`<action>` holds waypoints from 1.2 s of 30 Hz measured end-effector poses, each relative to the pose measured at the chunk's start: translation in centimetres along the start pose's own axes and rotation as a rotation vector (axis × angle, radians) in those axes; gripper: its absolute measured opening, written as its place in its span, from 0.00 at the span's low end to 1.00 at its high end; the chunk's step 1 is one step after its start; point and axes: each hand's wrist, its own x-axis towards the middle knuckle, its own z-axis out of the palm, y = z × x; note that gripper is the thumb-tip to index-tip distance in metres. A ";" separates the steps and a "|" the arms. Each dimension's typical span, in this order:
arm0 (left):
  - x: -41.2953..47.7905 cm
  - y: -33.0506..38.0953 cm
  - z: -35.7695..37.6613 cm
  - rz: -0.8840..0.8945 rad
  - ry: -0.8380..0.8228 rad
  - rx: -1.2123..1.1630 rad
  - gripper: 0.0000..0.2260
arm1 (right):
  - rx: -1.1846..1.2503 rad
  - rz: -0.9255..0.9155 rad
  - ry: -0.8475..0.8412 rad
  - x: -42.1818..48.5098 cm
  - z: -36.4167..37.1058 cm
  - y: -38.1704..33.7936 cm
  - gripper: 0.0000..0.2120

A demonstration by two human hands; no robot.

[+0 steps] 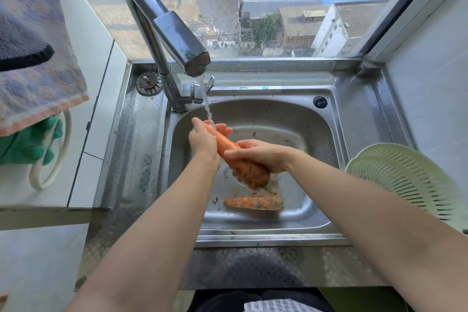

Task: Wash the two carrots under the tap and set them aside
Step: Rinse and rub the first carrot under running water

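Both hands hold one carrot (228,147) over the steel sink (266,235). It is lifted clear of the basin floor. Its long axis runs on a slant. The thin tip points up and left toward the tap (172,33), and the thick, soil-speckled stalk end points down and right, toward the person.

The left hand (203,139) has its fingers curled round the thin end, just where the stream of water (207,106) lands. The right hand (263,157) grips the thick half, with the fingers wrapped over the top and closed on it. The two hands sit close together along the carrot, with a short stretch of orange showing between them.

The second carrot (253,202) lies flat on the basin floor, just below the held one and apart from it. It is dirty, and it lies nearly left to right, with the narrow tip to the left and the broad end to the right.

A pale green colander (402,180) sits on the counter to the right of the sink. A patterned towel (33,58) hangs at the left, above a green rubber glove (27,139). Behind the tap is a window (278,7) that looks down on rooftops.
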 end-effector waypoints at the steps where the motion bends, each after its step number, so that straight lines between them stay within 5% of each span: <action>1: -0.2 -0.1 -0.1 -0.008 -0.077 -0.016 0.14 | 0.054 -0.033 0.027 -0.1 0.0 0.1 0.23; 4: -0.5 -1.1 -0.7 0.009 -0.268 0.018 0.10 | 0.245 -0.023 0.042 -0.4 0.0 0.1 0.25; 10: 0.2 -0.6 -0.1 -0.032 0.007 -0.124 0.20 | 0.097 0.026 -0.014 0.4 0.6 -0.1 0.29; 13: 0.3 -0.8 -1.0 -0.061 -0.048 -0.151 0.22 | 0.028 -0.022 0.178 0.8 1.4 -0.7 0.25; 16: -0.1 -1.4 -1.0 0.071 -0.085 0.007 0.11 | -0.068 -0.081 0.362 1.8 1.5 -0.7 0.25; 20: 0.6 -0.2 -1.2 0.056 0.037 -0.150 0.15 | -0.003 0.011 0.066 1.0 1.5 -0.7 0.31; 22: 1.2 0.4 -1.8 0.046 0.051 -0.230 0.15 | -0.054 0.010 0.057 0.9 1.5 -0.6 0.32; 27: 0.4 -1.1 -1.4 0.102 -0.106 0.126 0.23 | 0.002 -0.152 0.403 3.0 2.5 -0.6 0.30; 31: -0.3 -0.4 -1.0 0.049 -0.006 0.120 0.32 | 0.088 -0.113 0.373 2.3 3.2 -1.3 0.26; 36: -0.9 -1.3 -1.2 0.206 -0.099 0.216 0.23 | 0.122 -0.102 0.402 1.9 3.4 -1.8 0.23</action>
